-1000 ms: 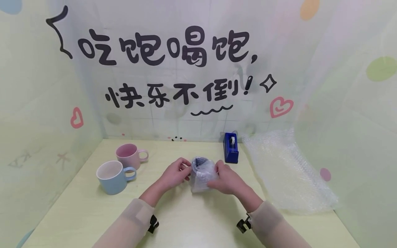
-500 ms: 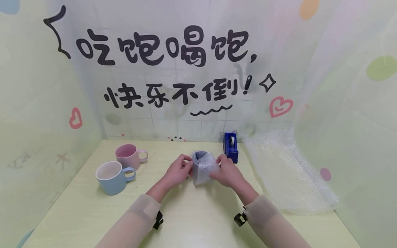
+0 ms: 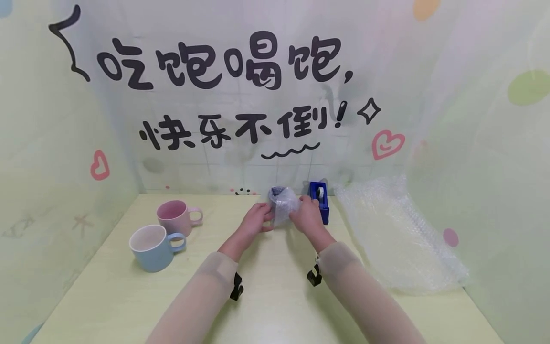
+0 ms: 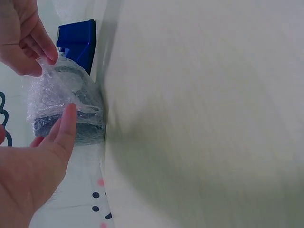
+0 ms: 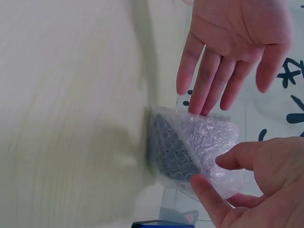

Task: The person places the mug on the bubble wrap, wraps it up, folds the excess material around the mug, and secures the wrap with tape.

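Observation:
A dark grey cup wrapped in bubble wrap [image 3: 285, 206] stands at the table's back edge, close to the wall, its round opening upward. My right hand [image 3: 307, 216] holds the wrapped cup's right side, thumb and fingers bent against the plastic in the right wrist view. On its other side is my left hand [image 3: 257, 219]. The fingers of that left hand [image 5: 235, 38] are straight and spread, their tips right at the wrap. In the left wrist view, loose folds of the bubble wrap [image 4: 50, 92] cover part of the cup.
A blue tape dispenser [image 3: 319, 210] stands just right of the wrapped cup. Flat sheets of bubble wrap [image 3: 399, 239] lie along the table's right side. At left stand a pink mug [image 3: 174, 219] and a light blue mug [image 3: 152, 253]. A printed curtain [image 3: 206, 177] closes off the back.
Both hands have moved the wrapped cup away from me, from mid-table to the back edge beside the tape dispenser. My left fingers have straightened. The mugs and sheets stay put.

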Motion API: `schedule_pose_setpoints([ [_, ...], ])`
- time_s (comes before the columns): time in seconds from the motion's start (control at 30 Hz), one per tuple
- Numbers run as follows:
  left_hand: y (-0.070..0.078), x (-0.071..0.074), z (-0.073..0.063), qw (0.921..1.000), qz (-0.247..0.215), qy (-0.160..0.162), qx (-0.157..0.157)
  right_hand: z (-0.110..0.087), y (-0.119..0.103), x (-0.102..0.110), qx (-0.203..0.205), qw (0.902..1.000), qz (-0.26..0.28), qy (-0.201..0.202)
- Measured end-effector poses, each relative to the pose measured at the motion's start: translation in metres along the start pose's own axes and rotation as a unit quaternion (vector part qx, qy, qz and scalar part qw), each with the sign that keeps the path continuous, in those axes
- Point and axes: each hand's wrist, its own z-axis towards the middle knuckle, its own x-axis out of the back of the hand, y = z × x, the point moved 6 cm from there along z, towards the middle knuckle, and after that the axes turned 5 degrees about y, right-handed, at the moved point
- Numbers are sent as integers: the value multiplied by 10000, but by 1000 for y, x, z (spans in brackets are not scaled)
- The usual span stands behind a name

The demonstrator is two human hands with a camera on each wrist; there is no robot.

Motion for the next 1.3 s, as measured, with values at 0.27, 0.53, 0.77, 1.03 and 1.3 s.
schedule_pose_setpoints([
  [0.27,2,-9,18,9981,-258,-547,84,-25,-37,29,17,9973,694,-236],
  [0.53,7,-12,34,9958,-200,-882,140,-39,-58,40,490,9860,1340,-863],
  [0.77,3,-13,40,9943,-249,-977,334,-34,-48,32,488,9781,1641,-1187],
  [1.03,0,-10,32,9943,544,-912,102,-35,-47,39,596,9747,1805,-1174],
  [1.3,12,-7,-19,9311,3221,-1094,-1315,-42,-30,93,327,9948,601,-755],
])
